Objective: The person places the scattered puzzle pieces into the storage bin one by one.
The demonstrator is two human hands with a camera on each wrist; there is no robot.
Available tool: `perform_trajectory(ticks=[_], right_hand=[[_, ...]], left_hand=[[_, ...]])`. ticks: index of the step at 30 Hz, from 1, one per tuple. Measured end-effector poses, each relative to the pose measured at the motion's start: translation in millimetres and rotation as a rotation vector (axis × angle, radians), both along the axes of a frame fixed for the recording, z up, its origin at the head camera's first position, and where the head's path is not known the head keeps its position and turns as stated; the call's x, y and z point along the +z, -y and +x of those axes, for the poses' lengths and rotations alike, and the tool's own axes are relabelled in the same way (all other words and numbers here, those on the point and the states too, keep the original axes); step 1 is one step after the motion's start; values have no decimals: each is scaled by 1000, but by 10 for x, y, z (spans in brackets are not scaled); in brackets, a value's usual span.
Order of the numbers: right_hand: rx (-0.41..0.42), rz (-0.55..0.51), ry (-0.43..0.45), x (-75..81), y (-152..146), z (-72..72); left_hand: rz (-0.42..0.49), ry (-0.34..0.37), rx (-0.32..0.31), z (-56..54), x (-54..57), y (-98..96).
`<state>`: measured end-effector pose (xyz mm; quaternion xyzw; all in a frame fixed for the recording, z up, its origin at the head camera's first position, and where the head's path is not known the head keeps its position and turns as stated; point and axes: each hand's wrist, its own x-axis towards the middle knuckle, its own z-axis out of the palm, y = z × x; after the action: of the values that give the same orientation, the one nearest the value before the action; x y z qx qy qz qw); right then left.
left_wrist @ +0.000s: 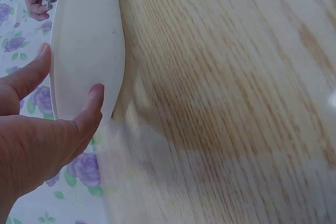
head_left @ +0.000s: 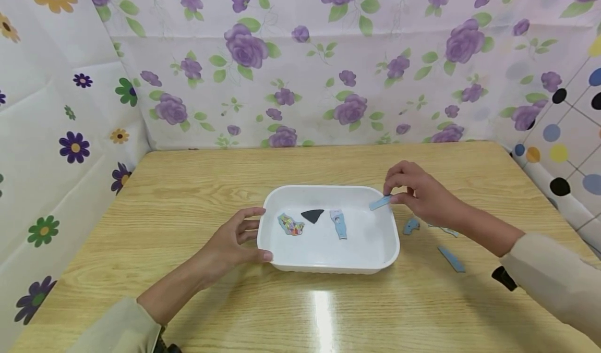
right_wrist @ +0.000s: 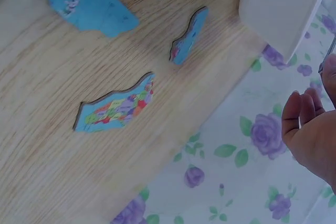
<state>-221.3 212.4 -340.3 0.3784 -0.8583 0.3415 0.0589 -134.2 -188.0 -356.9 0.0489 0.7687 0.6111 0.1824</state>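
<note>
A white plastic tub (head_left: pixel 328 259) stands on the wooden table. My left hand (head_left: pixel 237 238) grips its left end, the thumb at the front corner and the fingers along the side; in the left wrist view, thumb and fingers straddle the tub's end. Over the right rim, my right hand (head_left: pixel 418 191) pinches a narrow blue map puzzle piece (head_left: pixel 379 203) between thumb and fingers. Inside the tub lie a multicoloured map piece (head_left: pixel 291 224), a dark triangular piece (head_left: pixel 312 216) and a light-blue piece (head_left: pixel 339 224), apart from one another.
Right of the tub, several loose map pieces lie on the table, among them a small blue piece (head_left: pixel 411 226) and a long blue piece (head_left: pixel 452 259). The right wrist view shows a multicoloured piece (right_wrist: pixel 118 106) there. Flower-printed sheets (head_left: pixel 300 82) line the table's back.
</note>
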Motion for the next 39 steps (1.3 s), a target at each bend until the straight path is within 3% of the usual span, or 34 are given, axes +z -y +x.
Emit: perform_trajectory(ticks=[12,20,32,39], right_hand=[[8,131,-29,-71,295,-11],[-34,82,2,-50,279,-2],[-93,39,-27,52,94,-2],[-123,35,20,69,-31,36]], left_hand=[[5,2,-2,-3,-3,-5],[2,1,-1,-1,5,-1],[1,-1,-3,4,19,-2],[-4,-5,-4,13,18,-7]])
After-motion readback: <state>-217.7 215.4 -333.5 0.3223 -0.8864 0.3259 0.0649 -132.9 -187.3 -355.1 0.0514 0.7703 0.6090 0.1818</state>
